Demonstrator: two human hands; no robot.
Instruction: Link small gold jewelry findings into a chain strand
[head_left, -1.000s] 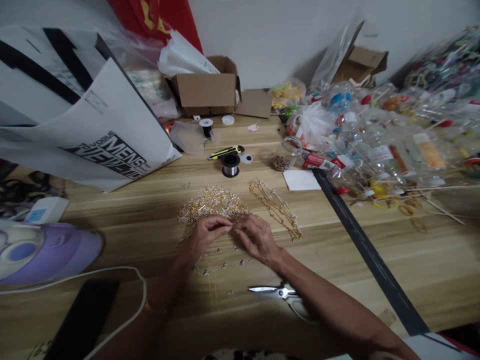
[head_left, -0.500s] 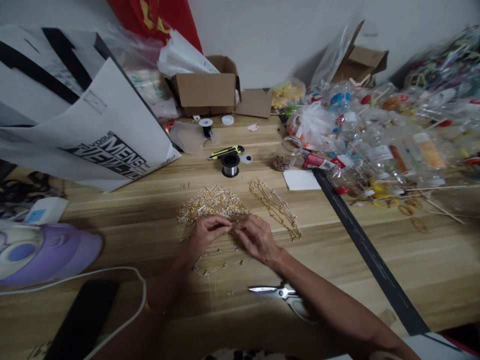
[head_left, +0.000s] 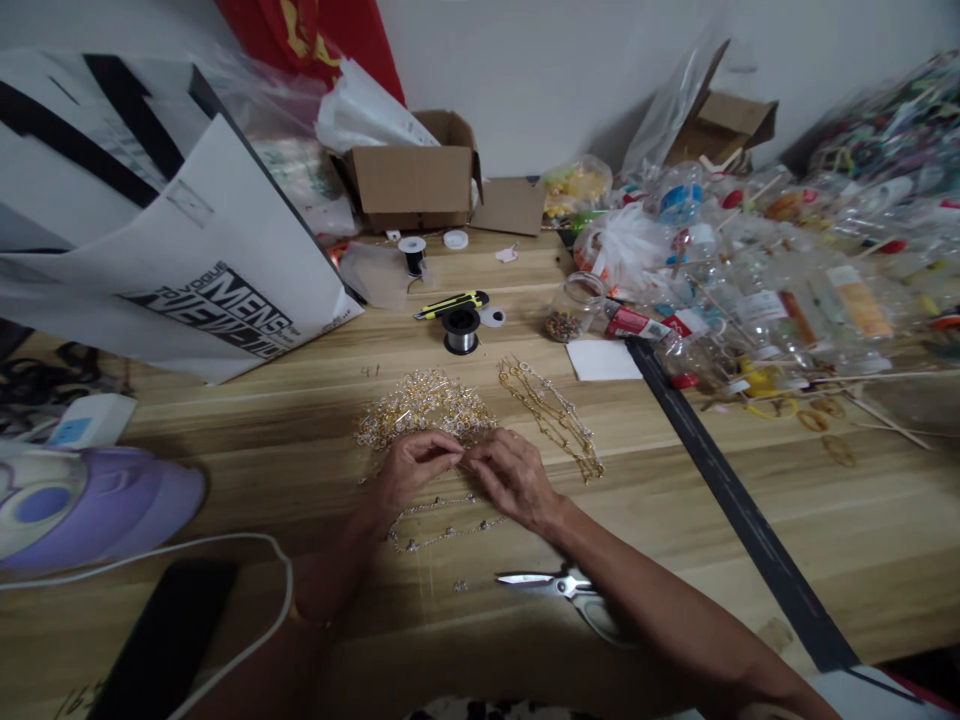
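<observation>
Over the near edge of a pile of gold and silver beaded links, my left hand is closed in a pinch. My right hand pinches too, its fingertips meeting those of the left. Whatever sits between the fingertips is too small to make out. A silver beaded chain lies in a loop just below both hands, its right end running under my right hand. Gold and silver beaded chains are laid out to the right of the pile. Scissors lie partly open beside my right forearm.
Behind the pile stand a wire spool and a yellow-black utility knife. A jar of beads and many plastic bottles crowd the right. A white paper bag, purple device and dark phone occupy the left.
My fingertips have shifted very slightly, still pinched together in the same spot. The chains, pile and scissors lie as before.
</observation>
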